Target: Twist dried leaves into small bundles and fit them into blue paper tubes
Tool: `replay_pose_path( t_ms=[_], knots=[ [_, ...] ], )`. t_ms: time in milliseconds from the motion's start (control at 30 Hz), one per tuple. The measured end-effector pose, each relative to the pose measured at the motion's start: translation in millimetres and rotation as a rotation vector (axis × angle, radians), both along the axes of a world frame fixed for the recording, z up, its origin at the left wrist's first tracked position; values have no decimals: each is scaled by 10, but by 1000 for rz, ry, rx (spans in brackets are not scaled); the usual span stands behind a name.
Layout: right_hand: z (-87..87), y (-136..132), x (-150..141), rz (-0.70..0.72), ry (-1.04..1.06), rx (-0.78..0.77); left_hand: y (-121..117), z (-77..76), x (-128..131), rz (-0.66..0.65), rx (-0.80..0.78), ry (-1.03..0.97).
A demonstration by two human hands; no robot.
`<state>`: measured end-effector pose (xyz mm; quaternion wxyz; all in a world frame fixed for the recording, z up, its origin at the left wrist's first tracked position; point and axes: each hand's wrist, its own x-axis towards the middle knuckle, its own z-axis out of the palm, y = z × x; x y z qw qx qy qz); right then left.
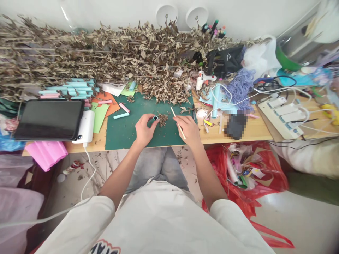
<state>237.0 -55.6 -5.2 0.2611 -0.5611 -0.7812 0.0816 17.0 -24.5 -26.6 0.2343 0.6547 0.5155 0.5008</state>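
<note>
Green cutting mat (122, 132) covers part of a wooden tabletop (99, 141). Left hand (145, 128), thumb and fingers nearly closed, pinches and mostly hides a small tube (155, 118); the right hand (189, 130), curled, grips a thin stick (173, 112) pointing toward eleven. Crumbled leaves (163, 120) lie between. From the tube: tablet (49, 120) nine o'clock, glue gun (202, 79) two, dried stems (119, 49) twelve.

Loose, scattered heap of crumbled brown leaves (163, 120); just left of the heap, a small tube (155, 118), held round mouth upward, dark inside, wall mostly hidden; right of the heap, a slim pale stick (181, 131), held aslant, far tip leaning left
</note>
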Motion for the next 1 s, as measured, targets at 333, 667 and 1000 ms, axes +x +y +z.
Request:
replay_pose_path(
  t_ms=[333,667,1000],
  knots=[
    [18,90,-40,-73,42,-7,249,105,-192,-101,-605,-848],
    [407,70,-632,18,639,-117,194,270,-180,-205,-712,-915],
    [302,152,-875,22,887,-318,104,233,-114,-229,-720,-881]
  ],
)
